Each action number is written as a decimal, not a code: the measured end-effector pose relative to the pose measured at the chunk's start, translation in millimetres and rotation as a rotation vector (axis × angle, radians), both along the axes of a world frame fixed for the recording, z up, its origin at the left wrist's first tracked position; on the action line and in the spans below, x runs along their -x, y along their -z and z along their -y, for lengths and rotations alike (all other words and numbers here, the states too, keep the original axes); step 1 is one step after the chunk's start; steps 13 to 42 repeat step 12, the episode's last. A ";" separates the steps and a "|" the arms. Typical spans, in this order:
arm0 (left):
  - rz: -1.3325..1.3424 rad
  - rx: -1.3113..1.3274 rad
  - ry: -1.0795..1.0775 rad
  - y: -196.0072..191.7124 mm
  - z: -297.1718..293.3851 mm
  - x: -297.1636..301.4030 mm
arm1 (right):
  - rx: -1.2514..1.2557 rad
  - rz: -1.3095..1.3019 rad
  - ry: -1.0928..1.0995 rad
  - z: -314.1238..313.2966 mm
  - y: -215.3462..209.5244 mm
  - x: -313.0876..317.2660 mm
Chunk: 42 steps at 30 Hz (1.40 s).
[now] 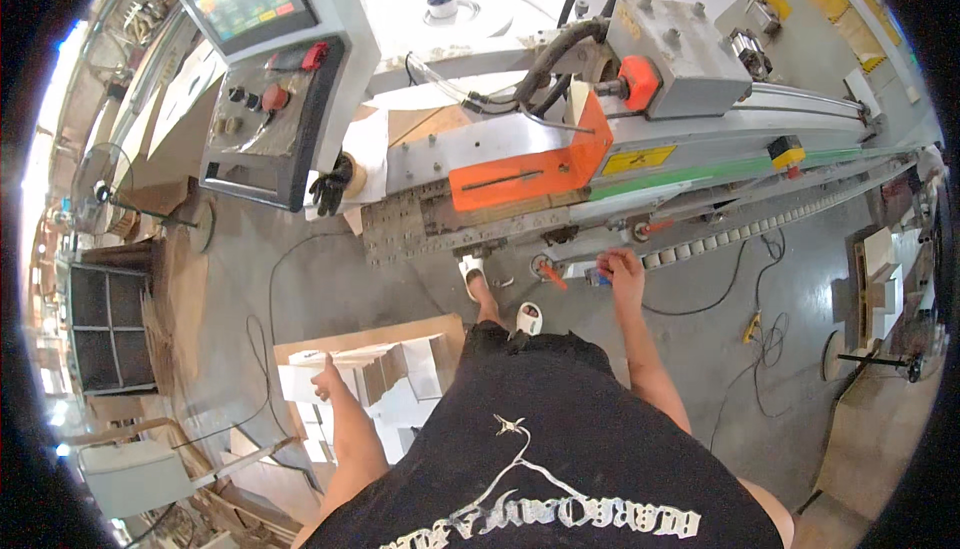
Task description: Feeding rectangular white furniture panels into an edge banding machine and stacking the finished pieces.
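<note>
My left hand [327, 383] is closed on the edge of a white panel [297, 383], with the thumb pointing up. That panel lies beside a stack of white-faced boards [375, 362] with brown edges, low on my left. My right hand [624, 277] is at the front underside of the machine, fingers curled in beside a small blue part [601, 277]. What those fingers grip, if anything, is too small to make out. Just left of it sits an orange-handled hand crank [550, 272].
A control panel [258, 99] with a screen and a red button stands at the upper left. The long machine carries an orange guard [520, 177] and a cable chain [760, 221]. Loose cables [765, 349] lie on the floor to the right. Cardboard [425, 331] lies under the boards.
</note>
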<state>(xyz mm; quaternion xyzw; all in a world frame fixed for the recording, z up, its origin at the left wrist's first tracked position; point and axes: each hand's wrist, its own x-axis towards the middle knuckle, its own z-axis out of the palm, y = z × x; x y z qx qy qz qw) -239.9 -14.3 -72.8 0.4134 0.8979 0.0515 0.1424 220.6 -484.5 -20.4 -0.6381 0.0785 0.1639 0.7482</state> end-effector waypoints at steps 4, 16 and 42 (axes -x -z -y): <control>0.097 0.081 -0.160 28.3 16.0 10.6 | 0.055 -0.061 -0.119 3.0 -1.1 -13.8; 0.186 -0.007 -0.276 15.7 27.0 4.4 | 0.207 0.077 -0.256 -5.9 10.6 0.0; 0.186 -0.007 -0.276 15.7 27.0 4.4 | 0.207 0.077 -0.256 -5.9 10.6 0.0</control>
